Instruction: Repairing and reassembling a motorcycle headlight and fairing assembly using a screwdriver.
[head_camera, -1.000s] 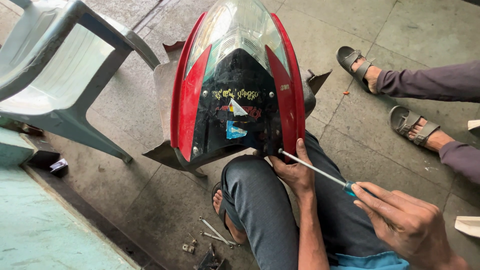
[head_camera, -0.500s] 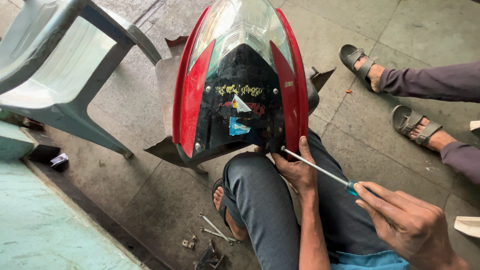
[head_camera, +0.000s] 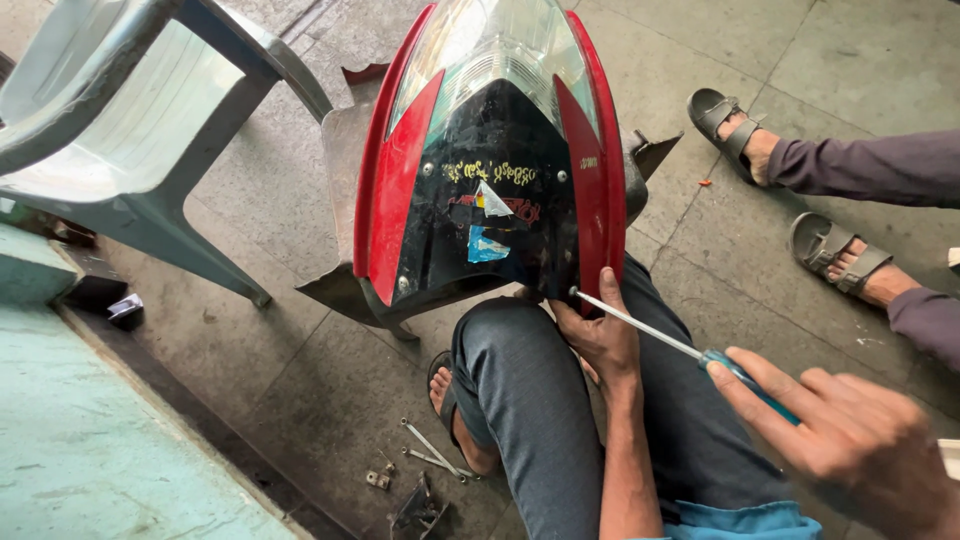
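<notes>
A red and black motorcycle headlight cowl (head_camera: 490, 170) with a clear lens stands propped against my knee (head_camera: 510, 350). My left hand (head_camera: 600, 335) grips its lower right edge, thumb beside the screwdriver's tip. My right hand (head_camera: 850, 440) is closed around the blue handle of a long screwdriver (head_camera: 650, 330). The shaft runs up and left, and its tip rests on a screw at the cowl's bottom right corner. Torn stickers cover the black panel.
A grey plastic chair (head_camera: 130, 120) stands at the left. Another person's sandalled feet (head_camera: 800, 200) rest on the concrete at the right. Loose bolts and small metal parts (head_camera: 420, 460) lie on the floor by my foot. A pale green ledge (head_camera: 90, 430) runs along the lower left.
The view has shifted slightly. The screwdriver tip stays at the cowl's bottom right screw, and both hands keep their hold.
</notes>
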